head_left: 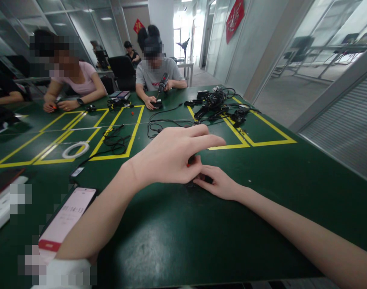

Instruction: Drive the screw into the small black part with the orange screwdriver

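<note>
My left hand (pixel 174 154) reaches across from the lower left, thumb and forefinger pinched together and the other fingers stretched out above. A bit of red shows at the pinch, but what it belongs to is hidden behind the fingers. Just right of it and lower, my right hand (pixel 219 182) comes in from the right. Its thumb and fingers close around a small black object (pixel 191 184) near the green table (pixel 177 233). Most of that object is covered by my two hands, so its kind cannot be told.
A phone (pixel 70 216) showing a timer lies by my left forearm. Beyond are a white ring (pixel 76 149), loose black cables (pixel 115 140), a cable heap (pixel 215 104) and yellow tape rectangles. Across the table a person (pixel 159 72) holds a power drill (pixel 163 83); another person (pixel 81 80) sits left.
</note>
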A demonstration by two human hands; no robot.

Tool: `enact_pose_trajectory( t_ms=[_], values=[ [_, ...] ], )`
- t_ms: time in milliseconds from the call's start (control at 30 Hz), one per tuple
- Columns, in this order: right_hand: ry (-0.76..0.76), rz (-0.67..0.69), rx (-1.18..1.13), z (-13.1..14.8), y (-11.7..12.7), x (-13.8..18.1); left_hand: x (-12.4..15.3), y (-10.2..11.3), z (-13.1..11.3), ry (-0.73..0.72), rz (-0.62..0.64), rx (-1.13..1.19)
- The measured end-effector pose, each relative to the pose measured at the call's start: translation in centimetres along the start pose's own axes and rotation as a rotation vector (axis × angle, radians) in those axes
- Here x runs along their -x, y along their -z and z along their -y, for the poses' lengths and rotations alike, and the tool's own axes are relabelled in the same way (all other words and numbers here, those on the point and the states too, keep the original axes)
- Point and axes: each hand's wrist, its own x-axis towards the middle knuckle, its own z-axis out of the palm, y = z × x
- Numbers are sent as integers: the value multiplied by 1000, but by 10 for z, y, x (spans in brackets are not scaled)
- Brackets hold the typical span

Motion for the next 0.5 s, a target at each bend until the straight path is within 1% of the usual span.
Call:
enact_pose_trajectory(
  t_ms=[133,333,500],
  values=[
    [-6,-10,-4,-1,-1,0,0,0,0,-9,-5,0],
    [-2,11,-2,0,0,-1,0,0,1,-9,1,-14],
    [4,-12,0,-2,-1,0,-1,1,0,-6,-2,-5]
  ],
)
